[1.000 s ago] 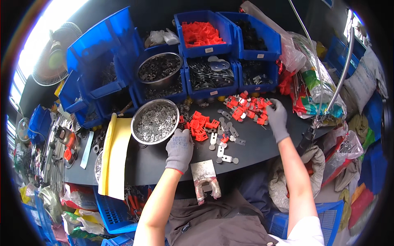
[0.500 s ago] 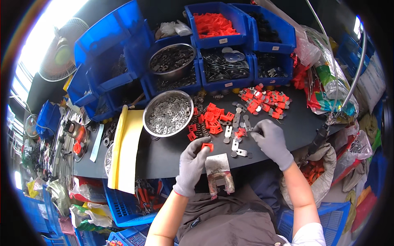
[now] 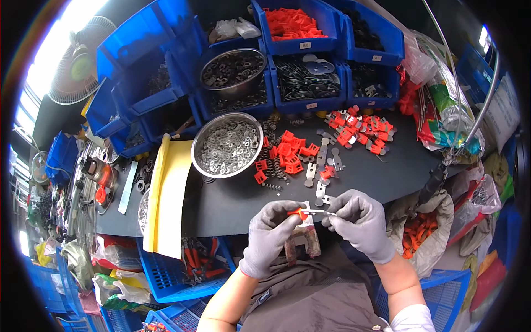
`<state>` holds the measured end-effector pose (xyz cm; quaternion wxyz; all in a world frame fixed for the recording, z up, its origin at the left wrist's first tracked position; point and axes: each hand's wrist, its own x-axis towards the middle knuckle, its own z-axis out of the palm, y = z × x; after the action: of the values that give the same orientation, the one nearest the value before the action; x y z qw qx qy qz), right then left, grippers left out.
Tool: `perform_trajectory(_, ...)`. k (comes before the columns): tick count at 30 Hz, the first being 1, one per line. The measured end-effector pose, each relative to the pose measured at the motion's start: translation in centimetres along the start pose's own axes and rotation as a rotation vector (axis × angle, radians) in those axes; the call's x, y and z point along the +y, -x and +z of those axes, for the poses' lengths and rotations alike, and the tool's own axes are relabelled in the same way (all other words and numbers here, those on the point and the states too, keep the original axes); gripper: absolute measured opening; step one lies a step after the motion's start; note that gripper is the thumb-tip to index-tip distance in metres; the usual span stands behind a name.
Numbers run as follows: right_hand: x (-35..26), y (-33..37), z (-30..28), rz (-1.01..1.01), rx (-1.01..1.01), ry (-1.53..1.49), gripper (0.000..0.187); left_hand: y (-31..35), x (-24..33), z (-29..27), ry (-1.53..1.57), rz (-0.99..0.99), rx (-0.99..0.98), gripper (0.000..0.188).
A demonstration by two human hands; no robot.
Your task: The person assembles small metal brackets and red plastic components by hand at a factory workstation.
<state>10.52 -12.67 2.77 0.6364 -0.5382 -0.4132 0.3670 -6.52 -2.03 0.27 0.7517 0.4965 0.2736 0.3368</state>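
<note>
Both hands wear grey gloves and meet above the table's front edge. My left hand (image 3: 268,235) is closed, pinching a small red plastic clip (image 3: 299,213) between thumb and fingers. My right hand (image 3: 363,226) is closed on a flat metal plate (image 3: 317,211), whose left end meets the clip; I cannot tell how far it is inside. Just below them stands a worn horseshoe-shaped block (image 3: 312,245), partly hidden by the hands. Beyond lie loose metal plates (image 3: 311,174), a pile of red clips (image 3: 289,152) and several coil springs (image 3: 272,187).
A steel bowl of small metal pieces (image 3: 195,160) stands left of the clips. Joined red-and-metal parts (image 3: 354,130) lie at the far right. Blue bins (image 3: 307,46) line the back. A yellow folder (image 3: 172,205) overhangs the front edge, and a metal lamp arm (image 3: 480,116) rises at right.
My right hand has come from the metal plates toward my body, bringing one plate to the red clip. My left hand has shifted slightly right and nearer, still gripping the clip.
</note>
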Motion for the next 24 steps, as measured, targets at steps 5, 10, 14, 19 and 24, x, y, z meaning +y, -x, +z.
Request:
perform_trajectory(5, -0.1, 0.9, -1.6, 0.269, -0.096, -0.226, 0.010, 1.1, 1.2, 0.4, -0.311, -0.047, -0.217, 0.016)
perform_trajectory(10, 4.0, 0.8, -2.7, 0.362, -0.060, -0.368, 0.015, -1.0, 1.1, 2.8, -0.552, 0.164, -0.266, 0.020)
perform_trajectory(14, 4.7, -4.5, -5.8, 0.197, 0.158, -0.060, 0.013, -4.8, -0.8, 3.8, -0.569, 0.336, -0.090, 0.033)
perform_trajectory(19, 6.9, -15.0, -20.5, -0.125, 0.758, 0.320, 0.015, -9.1, -0.7, 2.2, -1.047, 0.589, 0.067, 0.033)
perform_trajectory(24, 9.5, -18.6, -25.8, 0.140, 0.893, 0.989, 0.028, -10.7, -3.5, 3.2, -1.373, 0.631, -0.091, 0.028)
